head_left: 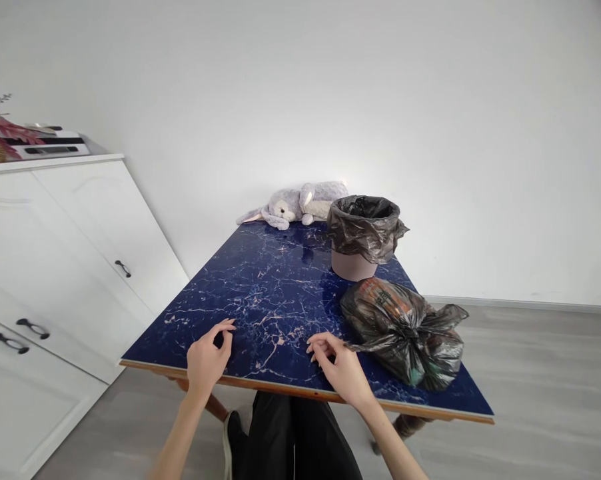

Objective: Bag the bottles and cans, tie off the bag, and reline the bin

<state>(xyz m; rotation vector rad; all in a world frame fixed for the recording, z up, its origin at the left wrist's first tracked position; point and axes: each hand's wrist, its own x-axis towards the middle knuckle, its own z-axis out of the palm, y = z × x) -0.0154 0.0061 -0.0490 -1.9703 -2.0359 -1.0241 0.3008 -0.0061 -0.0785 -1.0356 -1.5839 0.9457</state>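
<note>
Both my hands hover over the near edge of a blue marbled table. My left hand has its fingers curled loosely and apart, holding nothing. The fingers of my right hand are bent but apart and empty, just left of a tied, filled black rubbish bag lying on the table. Behind the bag stands a small pink bin lined with a fresh black bag, its mouth open.
A grey plush rabbit lies at the table's far end against the white wall. A white cabinet with dark handles stands to the left, with items on top. Grey floor stretches to the right.
</note>
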